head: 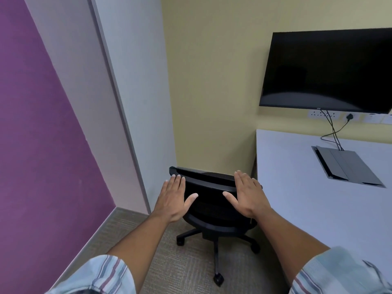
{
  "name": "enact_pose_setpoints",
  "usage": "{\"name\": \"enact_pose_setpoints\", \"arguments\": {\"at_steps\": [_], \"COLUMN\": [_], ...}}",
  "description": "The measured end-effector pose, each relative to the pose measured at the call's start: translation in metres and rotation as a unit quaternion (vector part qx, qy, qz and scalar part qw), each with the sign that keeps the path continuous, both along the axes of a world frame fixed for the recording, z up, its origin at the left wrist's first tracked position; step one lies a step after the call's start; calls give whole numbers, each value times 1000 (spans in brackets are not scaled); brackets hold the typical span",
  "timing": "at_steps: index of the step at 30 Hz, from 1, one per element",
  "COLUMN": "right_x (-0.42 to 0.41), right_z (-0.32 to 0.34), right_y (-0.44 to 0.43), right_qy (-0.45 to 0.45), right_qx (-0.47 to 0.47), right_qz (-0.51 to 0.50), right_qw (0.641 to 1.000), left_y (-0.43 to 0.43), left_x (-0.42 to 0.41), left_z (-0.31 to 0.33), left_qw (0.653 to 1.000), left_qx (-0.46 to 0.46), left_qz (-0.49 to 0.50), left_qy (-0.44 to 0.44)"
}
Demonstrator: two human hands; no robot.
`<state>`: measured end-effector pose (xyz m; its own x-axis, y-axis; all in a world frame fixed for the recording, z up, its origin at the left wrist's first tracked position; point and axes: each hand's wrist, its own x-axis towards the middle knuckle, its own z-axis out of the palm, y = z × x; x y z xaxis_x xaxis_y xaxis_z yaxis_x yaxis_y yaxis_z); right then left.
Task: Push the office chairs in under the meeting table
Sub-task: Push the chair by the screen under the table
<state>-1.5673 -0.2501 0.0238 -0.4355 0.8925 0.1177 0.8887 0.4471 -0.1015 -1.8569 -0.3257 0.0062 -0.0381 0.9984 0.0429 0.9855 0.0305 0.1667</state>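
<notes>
While both arms reach forward from striped short sleeves (106,272), I see the left hand (174,198) and the right hand (248,194) spread flat, fingers extended and thumbs splayed inward, holding nothing. Each palm faces the back of a black office chair (210,200); the left hand lies over the left part of the backrest and the right hand over the right part, near its top rail. Whether the palms actually touch the backrest I cannot tell from this angle, though the fingertips (177,177) of the left hand overlap the upper edge.

The chair stands on grey carpet (169,268) in the room's corner, its backrest toward me and its seat facing the yellow wall (212,81). It sits just beside the left edge of the white meeting table (297,198), not under it; its star base with castors (218,280) is fully exposed on the floor, one leg pointing toward me.

On the tabletop a grey cable hatch (347,166) is set into the surface, with black cables (333,132) rising from it to wall sockets (323,114). Above these sockets hangs a dark wall screen (328,68). To my left a purple wall (38,124) meets a pale panel (135,92) that runs down to the corner behind the chair.
</notes>
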Motion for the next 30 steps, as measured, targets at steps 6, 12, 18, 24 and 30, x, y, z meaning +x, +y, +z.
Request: {"name": "enact_pose_setpoints", "arguments": {"at_steps": [6,12,18,24,30], "right_x": [-19,-32,-22,-30,-55], "right_z": [-23,-32,-32,-34,-38], "right_y": [55,74,89,98,97], "right_qy": [2,-38,-86,-71,-58], "right_qx": [-36,-80,-102,-110,-81], "right_qz": [-21,-43,-4,-27,-76], "right_qw": [999,995,991,991,992], "left_y": [72,124,163,191,213], "left_x": [-23,-44,-60,-69,-92], "left_z": [-9,-27,-37,-35,-40], "left_qw": [1000,995,988,975,969], "left_qx": [-14,-38,-3,23,48], "left_qz": [-22,-70,-140,-211,-239], "left_qy": [11,59,64,64,42]}}
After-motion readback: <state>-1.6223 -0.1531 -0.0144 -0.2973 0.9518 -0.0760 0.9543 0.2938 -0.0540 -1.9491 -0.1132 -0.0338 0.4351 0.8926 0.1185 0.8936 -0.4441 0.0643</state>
